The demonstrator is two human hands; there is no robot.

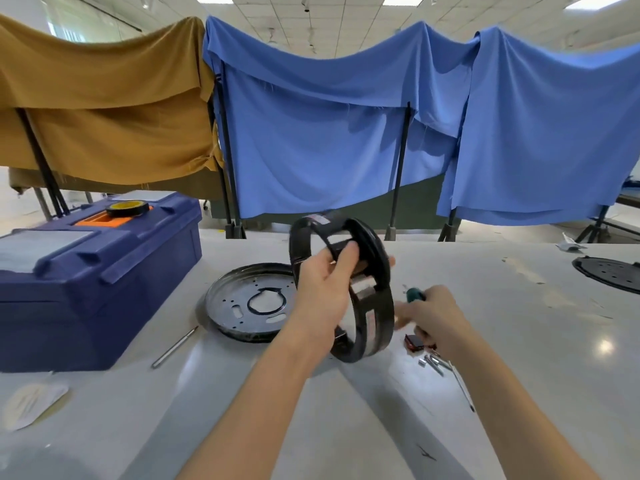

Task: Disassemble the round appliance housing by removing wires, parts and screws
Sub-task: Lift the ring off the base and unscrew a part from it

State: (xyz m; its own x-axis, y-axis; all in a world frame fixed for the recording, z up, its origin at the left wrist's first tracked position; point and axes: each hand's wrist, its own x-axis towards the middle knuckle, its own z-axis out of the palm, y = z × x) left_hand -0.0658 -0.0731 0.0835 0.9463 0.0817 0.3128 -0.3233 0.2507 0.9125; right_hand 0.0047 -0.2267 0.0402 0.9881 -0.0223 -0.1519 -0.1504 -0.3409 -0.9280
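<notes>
A dark blue toolbox sat on the white table, well to the left of the left hand. A roll of black tape, yellow at its centre, rested on the orange inset of the lid. A thin metal rod lay on the table between the toolbox and that hand, nearer the box. A pale paper label lay far to the hand's left, closer to the viewer. Beyond the hand, blue cloths and a mustard cloth hung over black stands.

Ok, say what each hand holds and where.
Left hand grips the black ring by its upper rim; right hand holds a green screwdriver by its handle.
</notes>
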